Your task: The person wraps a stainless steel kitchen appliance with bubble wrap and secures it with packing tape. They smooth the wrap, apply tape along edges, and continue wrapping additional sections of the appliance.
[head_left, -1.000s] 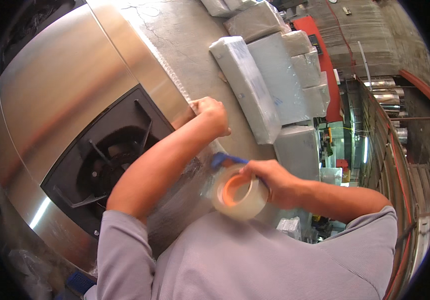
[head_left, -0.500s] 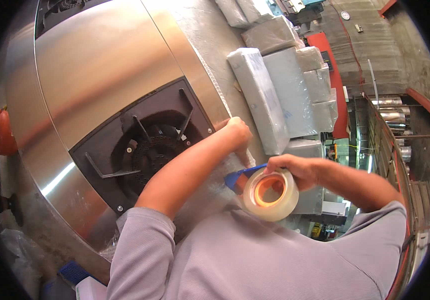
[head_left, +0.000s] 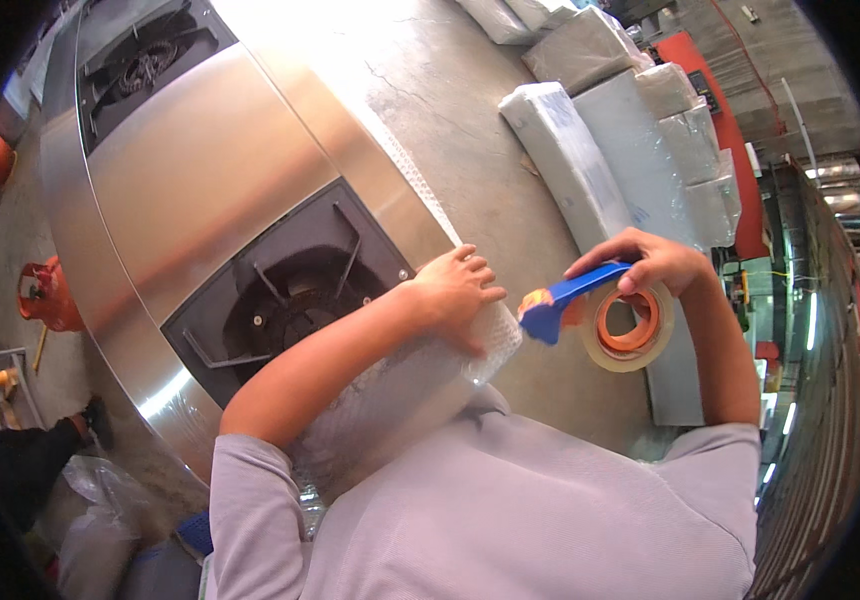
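Hands at the corner of a steel stove, one on bubble wrap, one holding a tape dispenser.

Left hand [head_left: 455,292] lies flat, fingers spread, pressing the bubble wrap [head_left: 400,390] down over the near corner of the steel stove [head_left: 200,180], just beside its square black burner well [head_left: 285,295]. Right hand [head_left: 650,265] is closed around the blue tape dispenser [head_left: 575,300], fingers curled over its handle; the roll of clear tape [head_left: 630,325] hangs under that hand, and the dispenser's front end sits just beside the wrap's edge. Wrapped bundles [head_left: 630,130] lie on the concrete floor [head_left: 470,120] beyond.
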Demonstrator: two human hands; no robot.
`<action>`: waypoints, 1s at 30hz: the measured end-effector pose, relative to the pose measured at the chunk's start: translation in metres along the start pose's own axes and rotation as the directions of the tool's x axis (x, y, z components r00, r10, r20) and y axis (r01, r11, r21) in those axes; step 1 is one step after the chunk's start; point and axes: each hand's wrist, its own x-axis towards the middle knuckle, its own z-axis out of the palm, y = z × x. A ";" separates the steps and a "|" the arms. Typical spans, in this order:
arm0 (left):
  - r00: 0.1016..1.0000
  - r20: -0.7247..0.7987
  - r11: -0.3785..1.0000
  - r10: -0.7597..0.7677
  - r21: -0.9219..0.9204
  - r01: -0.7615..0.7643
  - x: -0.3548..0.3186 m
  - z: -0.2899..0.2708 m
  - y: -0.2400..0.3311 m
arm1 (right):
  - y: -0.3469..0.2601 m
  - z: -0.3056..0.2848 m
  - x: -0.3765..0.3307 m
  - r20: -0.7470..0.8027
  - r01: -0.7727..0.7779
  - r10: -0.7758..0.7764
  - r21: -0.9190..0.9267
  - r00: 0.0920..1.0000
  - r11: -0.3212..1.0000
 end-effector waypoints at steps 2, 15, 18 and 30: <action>0.996 0.093 0.999 0.005 -0.037 -0.001 0.001 -0.009 0.002 | 0.053 -0.012 -0.019 -0.152 0.035 -0.007 0.179 0.988 0.983; 0.933 0.287 0.955 -0.215 -0.138 0.263 0.034 -0.033 0.014 | 0.442 -0.022 0.019 -0.207 0.034 0.300 0.869 0.931 0.494; 0.861 0.344 0.885 -0.376 -0.143 0.443 0.060 -0.044 0.016 | 0.528 -0.058 0.038 -0.146 -0.008 0.335 0.909 0.931 0.417; 0.775 -0.150 0.294 -0.614 -0.955 0.048 0.258 -0.094 0.015 | 0.634 -0.325 0.144 -0.433 0.112 0.462 0.811 0.774 0.574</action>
